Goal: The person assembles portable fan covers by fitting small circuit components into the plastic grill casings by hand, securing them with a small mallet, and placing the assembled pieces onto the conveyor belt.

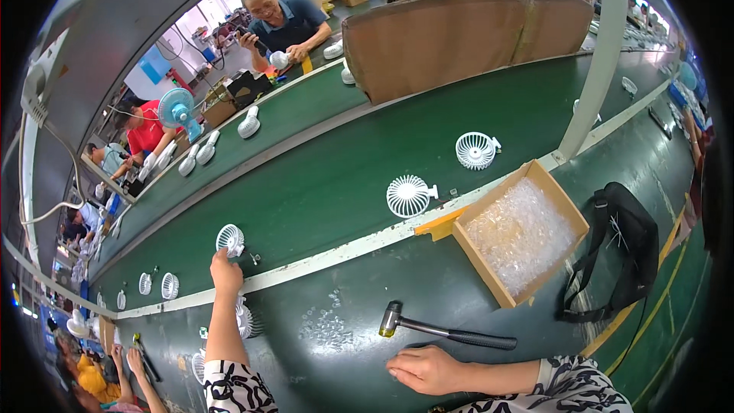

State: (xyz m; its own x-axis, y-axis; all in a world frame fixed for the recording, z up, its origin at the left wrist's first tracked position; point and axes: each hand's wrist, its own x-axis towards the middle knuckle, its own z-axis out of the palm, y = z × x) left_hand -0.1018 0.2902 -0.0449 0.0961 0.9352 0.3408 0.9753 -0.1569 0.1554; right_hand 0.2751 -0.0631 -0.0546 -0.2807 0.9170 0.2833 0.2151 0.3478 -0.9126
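Observation:
On the green belt at left centre is a round white slatted fan housing (229, 239). My left hand (225, 271) reaches over the belt's pale rail, its fingers closed on the near edge of that housing. On the dark bench lies my right hand (428, 369), with its fingers curled together and nothing visible in them. Just beyond it is a mallet (451, 332) with a black handle and a yellowish face. Several small clear pieces (327, 327) lie scattered between my hands. Beside my left forearm are more white fan housings (245, 320), partly hidden by it.
At right stand a cardboard box (498, 279) of clear small parts and a black bag (623, 241). More fan housings (409, 196) sit along the belt. A large brown cardboard sheet (466, 42) and an upright post (599, 61) rise beyond. Co-workers (287, 27) sit across the line.

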